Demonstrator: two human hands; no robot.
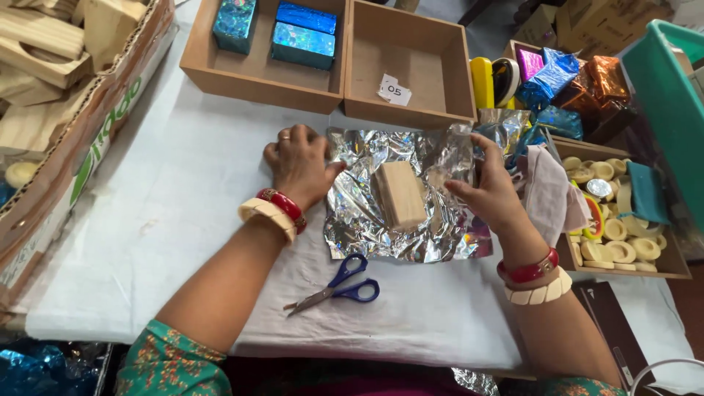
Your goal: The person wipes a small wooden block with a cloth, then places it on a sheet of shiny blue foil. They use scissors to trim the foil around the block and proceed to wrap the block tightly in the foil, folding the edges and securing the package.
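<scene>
Two hands work one sheet of silver foil spread on the counter: my left hand lies on its left edge with fingers curled down, and my right hand pinches the right edge up between thumb and fingers. Between them a wooden block rests on the foil. Just below my left hand lie blue-handled scissors.

Bare cloth left; scissors before foil.
</scene>
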